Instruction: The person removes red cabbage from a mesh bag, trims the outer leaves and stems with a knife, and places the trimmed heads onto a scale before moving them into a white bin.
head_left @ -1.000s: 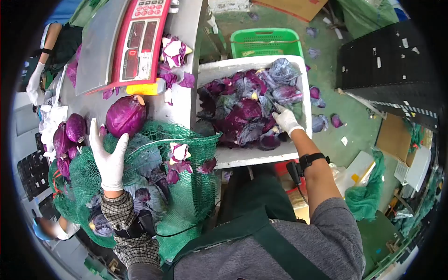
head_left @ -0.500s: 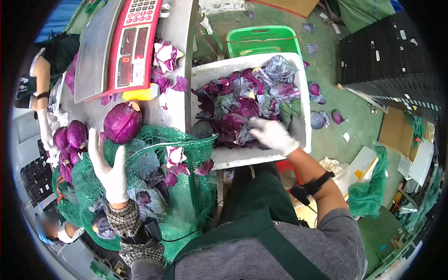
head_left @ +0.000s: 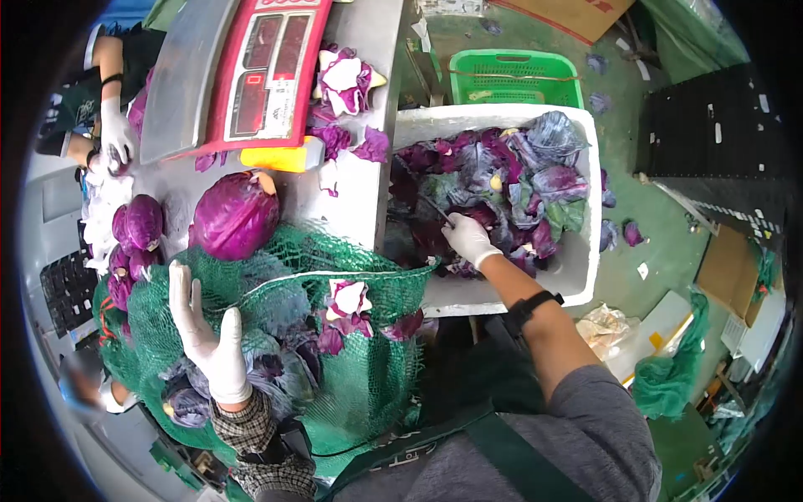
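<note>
My left hand, white-gloved, is raised with fingers apart over the green net bag, holding nothing. Inside the net lie dull purple cabbages. A large, shiny purple cabbage rests on the metal table just beyond that hand. My right hand, gloved too, is closed round the knife, whose thin blade points up and left over the loose leaves. Those purple leaves fill much of the white foam box. Cut leaf pieces lie on the net near its rim.
A red scale and a yellow-handled object are on the table. Smaller cabbages lie at left near a co-worker's gloved hand. Another person shows lower left. A green basket stands behind the box; black crates are right.
The view has shifted, so table and box appear farther right. My left hand has dropped nearer the net; my right hand stays over the leaves with the knife. The co-worker's hand has moved.
</note>
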`<state>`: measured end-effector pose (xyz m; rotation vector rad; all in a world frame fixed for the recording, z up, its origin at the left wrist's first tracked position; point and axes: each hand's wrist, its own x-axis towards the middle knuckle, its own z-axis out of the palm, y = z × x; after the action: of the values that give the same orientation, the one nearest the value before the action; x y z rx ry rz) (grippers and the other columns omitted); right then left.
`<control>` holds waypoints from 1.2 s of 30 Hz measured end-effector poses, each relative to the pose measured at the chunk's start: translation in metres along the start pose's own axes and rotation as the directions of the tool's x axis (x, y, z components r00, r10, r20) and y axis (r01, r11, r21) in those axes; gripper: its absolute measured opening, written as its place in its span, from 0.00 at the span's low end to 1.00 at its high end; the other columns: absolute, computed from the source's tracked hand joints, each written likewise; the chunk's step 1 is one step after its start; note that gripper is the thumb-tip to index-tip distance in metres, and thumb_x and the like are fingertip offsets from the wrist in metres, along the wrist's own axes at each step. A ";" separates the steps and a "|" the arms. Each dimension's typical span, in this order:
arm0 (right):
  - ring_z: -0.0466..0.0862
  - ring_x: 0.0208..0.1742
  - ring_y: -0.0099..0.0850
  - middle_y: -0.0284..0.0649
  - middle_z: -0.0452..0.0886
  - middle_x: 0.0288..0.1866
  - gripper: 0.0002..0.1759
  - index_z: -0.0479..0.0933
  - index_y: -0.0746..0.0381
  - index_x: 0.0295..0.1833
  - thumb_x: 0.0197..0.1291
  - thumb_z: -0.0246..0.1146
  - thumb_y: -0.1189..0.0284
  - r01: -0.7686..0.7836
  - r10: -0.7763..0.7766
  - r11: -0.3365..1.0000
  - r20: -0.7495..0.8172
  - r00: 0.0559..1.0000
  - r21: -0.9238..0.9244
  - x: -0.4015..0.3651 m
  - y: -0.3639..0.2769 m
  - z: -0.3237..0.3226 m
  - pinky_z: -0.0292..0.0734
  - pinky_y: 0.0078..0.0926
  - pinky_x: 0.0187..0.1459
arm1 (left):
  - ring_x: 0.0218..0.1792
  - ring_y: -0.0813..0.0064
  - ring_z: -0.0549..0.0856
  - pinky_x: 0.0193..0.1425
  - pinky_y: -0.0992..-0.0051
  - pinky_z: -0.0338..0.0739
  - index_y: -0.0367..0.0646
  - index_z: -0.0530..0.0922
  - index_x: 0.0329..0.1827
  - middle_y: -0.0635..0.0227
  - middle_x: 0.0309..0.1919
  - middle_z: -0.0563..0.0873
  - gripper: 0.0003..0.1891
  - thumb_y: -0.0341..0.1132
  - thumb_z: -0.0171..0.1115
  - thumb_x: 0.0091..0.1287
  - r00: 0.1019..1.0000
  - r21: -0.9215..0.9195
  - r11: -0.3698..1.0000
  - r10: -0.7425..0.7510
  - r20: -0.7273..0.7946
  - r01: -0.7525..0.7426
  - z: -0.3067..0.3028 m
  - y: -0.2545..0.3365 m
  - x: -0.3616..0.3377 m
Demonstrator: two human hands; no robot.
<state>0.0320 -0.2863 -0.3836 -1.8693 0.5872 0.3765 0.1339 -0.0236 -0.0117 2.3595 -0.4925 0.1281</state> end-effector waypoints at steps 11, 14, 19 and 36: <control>0.81 0.41 0.29 0.42 0.81 0.44 0.16 0.80 0.64 0.45 0.51 0.56 0.87 0.707 -0.592 0.703 -0.494 0.637 0.069 -0.160 -0.164 -0.170 0.74 0.22 0.40 | 0.72 0.63 0.62 0.75 0.60 0.57 0.41 0.62 0.72 0.59 0.71 0.64 0.37 0.27 0.68 0.58 0.998 0.054 0.998 0.047 -0.046 -0.044 0.007 -0.004 0.032; 0.81 0.41 0.30 0.42 0.81 0.44 0.16 0.80 0.64 0.45 0.52 0.57 0.87 0.692 -0.568 0.717 -0.500 0.653 0.089 -0.165 -0.173 -0.180 0.74 0.22 0.40 | 0.72 0.64 0.63 0.75 0.62 0.57 0.42 0.62 0.72 0.60 0.72 0.64 0.36 0.27 0.68 0.60 0.998 0.077 0.996 0.050 -0.038 -0.047 0.010 -0.002 0.037; 0.84 0.40 0.38 0.47 0.82 0.39 0.11 0.79 0.66 0.48 0.59 0.58 0.80 0.311 -0.371 0.928 -0.495 0.786 -0.204 -0.127 -0.109 -0.190 0.77 0.29 0.44 | 0.72 0.62 0.63 0.73 0.62 0.60 0.41 0.63 0.72 0.57 0.70 0.64 0.37 0.31 0.70 0.58 0.999 0.118 0.992 0.033 -0.009 -0.031 0.003 -0.013 0.033; 0.82 0.27 0.36 0.40 0.79 0.25 0.06 0.76 0.62 0.43 0.62 0.59 0.73 -0.144 0.144 0.989 -0.003 0.990 -0.019 -0.029 -0.011 -0.054 0.77 0.34 0.29 | 0.73 0.62 0.61 0.75 0.57 0.57 0.41 0.62 0.72 0.59 0.72 0.62 0.35 0.30 0.66 0.61 0.999 0.001 0.999 -0.047 0.004 0.047 -0.003 -0.014 0.008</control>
<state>0.0133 -0.3277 -0.3406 -1.8511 0.7244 0.4771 0.1468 -0.0146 -0.0168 2.3705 -0.4383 0.1012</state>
